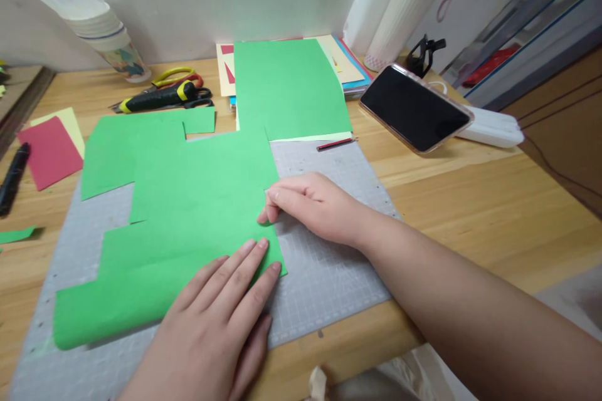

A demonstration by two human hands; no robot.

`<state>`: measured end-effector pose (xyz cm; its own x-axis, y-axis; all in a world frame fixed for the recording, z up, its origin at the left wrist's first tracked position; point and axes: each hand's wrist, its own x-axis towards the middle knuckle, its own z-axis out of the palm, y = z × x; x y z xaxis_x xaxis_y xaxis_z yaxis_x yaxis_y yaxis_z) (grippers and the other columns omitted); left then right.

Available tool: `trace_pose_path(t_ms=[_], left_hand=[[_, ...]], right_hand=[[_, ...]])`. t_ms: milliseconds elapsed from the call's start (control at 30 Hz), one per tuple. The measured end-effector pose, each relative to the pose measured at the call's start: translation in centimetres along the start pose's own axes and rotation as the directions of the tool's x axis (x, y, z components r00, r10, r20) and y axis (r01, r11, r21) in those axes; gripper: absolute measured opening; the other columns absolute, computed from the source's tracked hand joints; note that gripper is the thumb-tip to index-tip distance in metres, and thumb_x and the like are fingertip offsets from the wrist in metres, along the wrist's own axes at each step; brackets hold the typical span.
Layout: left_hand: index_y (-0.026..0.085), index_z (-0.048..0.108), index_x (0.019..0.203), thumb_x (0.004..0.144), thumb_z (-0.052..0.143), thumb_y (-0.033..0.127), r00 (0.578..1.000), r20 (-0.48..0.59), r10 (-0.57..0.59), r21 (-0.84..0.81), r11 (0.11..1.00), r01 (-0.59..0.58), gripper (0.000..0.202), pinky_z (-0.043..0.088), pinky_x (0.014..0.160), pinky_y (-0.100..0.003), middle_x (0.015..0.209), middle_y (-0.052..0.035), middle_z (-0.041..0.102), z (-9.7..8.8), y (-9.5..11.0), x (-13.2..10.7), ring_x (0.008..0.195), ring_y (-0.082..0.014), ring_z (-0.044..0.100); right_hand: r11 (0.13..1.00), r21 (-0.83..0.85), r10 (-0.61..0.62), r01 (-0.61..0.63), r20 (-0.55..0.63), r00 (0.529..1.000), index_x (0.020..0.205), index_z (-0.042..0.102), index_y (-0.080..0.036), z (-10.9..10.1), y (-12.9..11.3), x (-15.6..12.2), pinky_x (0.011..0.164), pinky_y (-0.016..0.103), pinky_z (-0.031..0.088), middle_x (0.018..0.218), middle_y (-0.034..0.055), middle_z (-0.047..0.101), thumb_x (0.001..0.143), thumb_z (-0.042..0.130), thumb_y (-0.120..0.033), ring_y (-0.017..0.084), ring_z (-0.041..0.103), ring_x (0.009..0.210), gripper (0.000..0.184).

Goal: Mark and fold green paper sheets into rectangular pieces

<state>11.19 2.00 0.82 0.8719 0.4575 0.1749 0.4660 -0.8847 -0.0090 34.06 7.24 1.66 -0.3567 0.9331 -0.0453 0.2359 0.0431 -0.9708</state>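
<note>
A large green paper sheet with stepped cut edges lies on a grey cutting mat. My left hand lies flat on the sheet's near right corner, fingers stretched out and together. My right hand rests at the sheet's right edge, fingers curled and pinching that edge. A second green sheet lies farther back, on a stack of coloured papers.
Scissors and a black-yellow utility knife lie at the back left. A phone leans on a stand at the right. A red pencil, red and yellow papers, a black marker and stacked paper cups surround the mat.
</note>
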Motion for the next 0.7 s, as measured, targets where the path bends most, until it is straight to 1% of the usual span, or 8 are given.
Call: trace_pose_path(t_ms=[67, 167, 233, 300, 367, 433, 567, 700], left_hand=[[0.019, 0.052, 0.136, 0.089, 0.051, 0.031, 1.0, 0.014, 0.002, 0.008, 1.0, -0.003, 0.048, 0.038, 0.106, -0.04, 0.15, -0.0082, 0.047, 0.05, -0.02, -0.04, 0.132, -0.0243, 0.051], [0.019, 0.051, 0.137, 0.089, 0.052, 0.032, 1.0, 0.021, 0.012, 0.024, 1.0, -0.012, 0.05, 0.035, 0.107, -0.04, 0.151, -0.0084, 0.047, 0.16, -0.01, -0.09, 0.134, -0.0236, 0.049], [0.019, 0.05, 0.137, 0.089, 0.053, 0.033, 1.0, 0.024, 0.01, 0.029, 1.0, -0.011, 0.051, 0.035, 0.108, -0.039, 0.151, -0.0078, 0.046, 0.19, 0.04, -0.11, 0.135, -0.0228, 0.047], [0.019, 0.05, 0.138, 0.088, 0.053, 0.032, 1.0, 0.027, 0.004, 0.03, 1.0, -0.005, 0.051, 0.034, 0.109, -0.039, 0.152, -0.0075, 0.045, 0.18, 0.08, -0.15, 0.136, -0.0227, 0.046], [0.019, 0.05, 0.138, 0.088, 0.053, 0.031, 0.999, 0.032, -0.002, 0.029, 1.0, 0.001, 0.051, 0.033, 0.11, -0.04, 0.152, -0.0076, 0.044, 0.16, 0.12, -0.18, 0.136, -0.0231, 0.046], [0.019, 0.05, 0.138, 0.088, 0.053, 0.032, 1.0, 0.025, -0.008, 0.025, 1.0, 0.007, 0.052, 0.032, 0.111, -0.04, 0.152, -0.0079, 0.044, 0.16, 0.14, -0.17, 0.136, -0.0234, 0.047], [0.019, 0.051, 0.137, 0.088, 0.053, 0.031, 1.0, 0.009, -0.015, 0.026, 1.0, 0.015, 0.051, 0.031, 0.112, -0.039, 0.151, -0.0085, 0.046, 0.18, 0.21, -0.05, 0.134, -0.0235, 0.048], [0.018, 0.052, 0.136, 0.088, 0.052, 0.031, 1.0, 0.019, -0.018, 0.029, 0.999, 0.017, 0.05, 0.033, 0.111, -0.04, 0.149, -0.0092, 0.048, 0.11, 0.23, -0.02, 0.133, -0.0245, 0.05]], right_hand=[[0.989, -0.118, -0.082, 0.091, 0.08, 0.993, 0.063, 0.054, -0.019, -0.36, -0.23, -0.2, 0.069, 0.027, 0.042, 0.071, 0.0015, 0.064, 0.091, 0.042, -0.024, 0.014, 0.058, 0.07, 0.03], [0.92, -0.284, -0.215, 0.269, 0.207, 0.954, 0.054, 0.041, -0.02, -0.84, -0.58, -0.46, 0.061, 0.026, 0.036, 0.055, -0.0032, 0.048, 0.085, 0.046, -0.018, 0.011, 0.045, 0.057, 0.032], [0.886, -0.344, -0.245, 0.311, 0.223, 0.944, 0.052, 0.037, -0.02, -1.01, -0.71, -0.53, 0.059, 0.026, 0.033, 0.052, -0.0042, 0.041, 0.084, 0.047, -0.017, 0.01, 0.04, 0.054, 0.033], [0.883, -0.369, -0.225, 0.289, 0.208, 0.952, 0.053, 0.039, -0.02, -1.04, -0.73, -0.53, 0.06, 0.026, 0.033, 0.054, -0.0031, 0.048, 0.085, 0.046, -0.017, 0.011, 0.043, 0.056, 0.033], [0.89, -0.375, -0.202, 0.259, 0.184, 0.962, 0.055, 0.045, -0.019, -0.98, -0.66, -0.5, 0.062, 0.026, 0.034, 0.06, -0.0009, 0.057, 0.086, 0.045, -0.017, 0.011, 0.048, 0.06, 0.031], [0.895, -0.376, -0.193, 0.241, 0.162, 0.968, 0.058, 0.052, -0.019, -0.88, -0.51, -0.46, 0.065, 0.027, 0.035, 0.065, 0.0001, 0.062, 0.087, 0.045, -0.017, 0.012, 0.052, 0.064, 0.029], [0.901, -0.368, -0.193, 0.231, 0.138, 0.971, 0.064, 0.058, -0.019, -0.69, -0.19, -0.35, 0.07, 0.028, 0.037, 0.071, 0.0004, 0.065, 0.087, 0.047, -0.017, 0.014, 0.055, 0.07, 0.026], [0.922, -0.339, -0.151, 0.187, 0.13, 0.98, 0.065, 0.06, -0.02, -0.64, -0.04, -0.26, 0.072, 0.028, 0.038, 0.072, -0.0003, 0.065, 0.088, 0.049, -0.018, 0.015, 0.056, 0.073, 0.025]])
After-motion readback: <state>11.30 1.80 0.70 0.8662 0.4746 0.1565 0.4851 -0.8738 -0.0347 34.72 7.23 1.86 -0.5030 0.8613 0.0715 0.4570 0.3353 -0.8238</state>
